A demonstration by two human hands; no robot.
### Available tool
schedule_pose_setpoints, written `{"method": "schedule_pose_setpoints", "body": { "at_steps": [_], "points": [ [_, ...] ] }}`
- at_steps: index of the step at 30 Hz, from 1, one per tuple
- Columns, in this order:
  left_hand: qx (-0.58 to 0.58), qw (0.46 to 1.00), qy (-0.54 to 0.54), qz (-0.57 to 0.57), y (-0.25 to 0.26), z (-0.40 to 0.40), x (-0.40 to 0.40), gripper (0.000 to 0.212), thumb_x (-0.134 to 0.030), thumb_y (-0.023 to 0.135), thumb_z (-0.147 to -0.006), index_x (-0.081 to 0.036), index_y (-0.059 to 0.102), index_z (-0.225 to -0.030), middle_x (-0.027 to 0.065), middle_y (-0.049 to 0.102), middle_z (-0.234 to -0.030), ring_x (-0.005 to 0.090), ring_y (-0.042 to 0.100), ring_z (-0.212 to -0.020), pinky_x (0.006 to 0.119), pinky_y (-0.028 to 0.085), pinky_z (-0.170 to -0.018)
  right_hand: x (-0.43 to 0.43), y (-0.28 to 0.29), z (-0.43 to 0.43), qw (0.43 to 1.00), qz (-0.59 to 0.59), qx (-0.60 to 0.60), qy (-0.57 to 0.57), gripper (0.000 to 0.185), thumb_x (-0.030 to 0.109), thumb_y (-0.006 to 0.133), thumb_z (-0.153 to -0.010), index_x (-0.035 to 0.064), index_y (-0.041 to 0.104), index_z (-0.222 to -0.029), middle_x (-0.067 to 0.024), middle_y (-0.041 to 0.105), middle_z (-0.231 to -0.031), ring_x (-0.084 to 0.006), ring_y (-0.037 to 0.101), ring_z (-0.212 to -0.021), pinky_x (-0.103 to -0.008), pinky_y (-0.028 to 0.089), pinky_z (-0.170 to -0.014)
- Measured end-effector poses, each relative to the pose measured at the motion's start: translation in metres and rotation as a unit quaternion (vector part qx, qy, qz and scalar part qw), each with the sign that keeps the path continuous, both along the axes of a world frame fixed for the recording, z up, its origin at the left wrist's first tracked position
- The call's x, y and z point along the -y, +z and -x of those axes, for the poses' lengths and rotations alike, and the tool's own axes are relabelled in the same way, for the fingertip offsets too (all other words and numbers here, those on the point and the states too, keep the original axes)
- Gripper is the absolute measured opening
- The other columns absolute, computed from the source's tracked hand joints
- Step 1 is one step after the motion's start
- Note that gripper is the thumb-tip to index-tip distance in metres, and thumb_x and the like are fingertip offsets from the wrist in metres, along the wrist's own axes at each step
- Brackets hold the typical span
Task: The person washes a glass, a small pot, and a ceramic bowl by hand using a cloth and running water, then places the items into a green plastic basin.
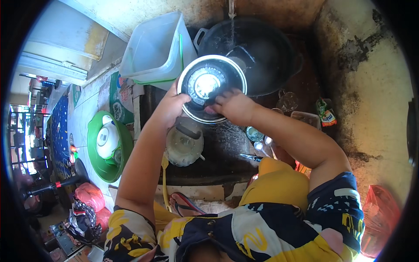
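Note:
A round metal bowl or lid (199, 108) with a shiny rim is tilted up in front of me. My left hand (175, 103) grips its left edge, thumb on the face turned to me. At its lower right, my right hand (229, 103) rests with curled fingers against the surface, with something small and pinkish at the fingertips that I cannot make out. Behind it, water runs from a tap (231, 9) into a large dark basin (275, 49). Below my left hand stands a pale scalloped dish (185, 152) with a dark curved handle over it.
A clear plastic bin (154, 49) stands at the upper left, near a green basin (93, 157) holding white bowls. Right of centre lie a knife (251, 157), spoons (259, 146), a glass mug (288, 101) and a detergent pouch (326, 113). A stained wall bounds the right side.

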State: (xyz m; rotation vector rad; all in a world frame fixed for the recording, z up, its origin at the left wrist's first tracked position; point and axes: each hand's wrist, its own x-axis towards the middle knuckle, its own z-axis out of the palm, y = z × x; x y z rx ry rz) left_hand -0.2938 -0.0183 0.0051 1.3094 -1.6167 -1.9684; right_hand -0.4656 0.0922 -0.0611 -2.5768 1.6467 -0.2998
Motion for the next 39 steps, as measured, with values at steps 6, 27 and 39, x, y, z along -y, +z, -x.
{"method": "schedule_pose_setpoints", "body": {
  "at_steps": [6, 27, 39],
  "points": [
    [-0.352, 0.887, -0.02, -0.3, -0.018, -0.033, 0.014, 0.061, -0.045, 0.047, -0.088, -0.019, 0.024, -0.138, 0.0121, 0.04, -0.13, 0.0284, 0.034, -0.124, 0.055, 0.032, -0.094, 0.003, 0.013, -0.032, 0.977, -0.039, 0.173, -0.12, 0.038, 0.014, 0.053, -0.076, -0.0001, 0.051, -0.111, -0.0178, 0.055, -0.101, -0.0319, 0.054, -0.097, -0.0391, 0.043, -0.085],
    [-0.291, 0.933, 0.206, -0.041, -0.052, 0.004, -0.05, 0.051, -0.011, 0.049, -0.085, -0.01, 0.03, -0.132, 0.012, 0.046, -0.119, 0.0214, 0.047, -0.108, 0.035, 0.04, -0.09, 0.021, -0.005, -0.007, 0.91, -0.323, 0.257, -0.03, 0.028, 0.029, 0.045, -0.09, 0.0112, 0.062, -0.103, -0.0151, 0.054, -0.105, -0.0312, 0.051, -0.104, -0.0366, 0.041, -0.086],
    [-0.233, 0.936, 0.187, -0.188, -0.041, 0.003, -0.051, 0.045, -0.032, 0.045, -0.088, -0.007, 0.037, -0.125, 0.0112, 0.049, -0.119, 0.0244, 0.051, -0.106, 0.039, 0.044, -0.085, 0.043, -0.012, -0.038, 0.945, -0.061, 0.317, -0.048, 0.029, 0.007, 0.059, -0.072, 0.0008, 0.059, -0.1, -0.0195, 0.051, -0.111, -0.0358, 0.05, -0.103, -0.0365, 0.041, -0.09]
  ]
}}
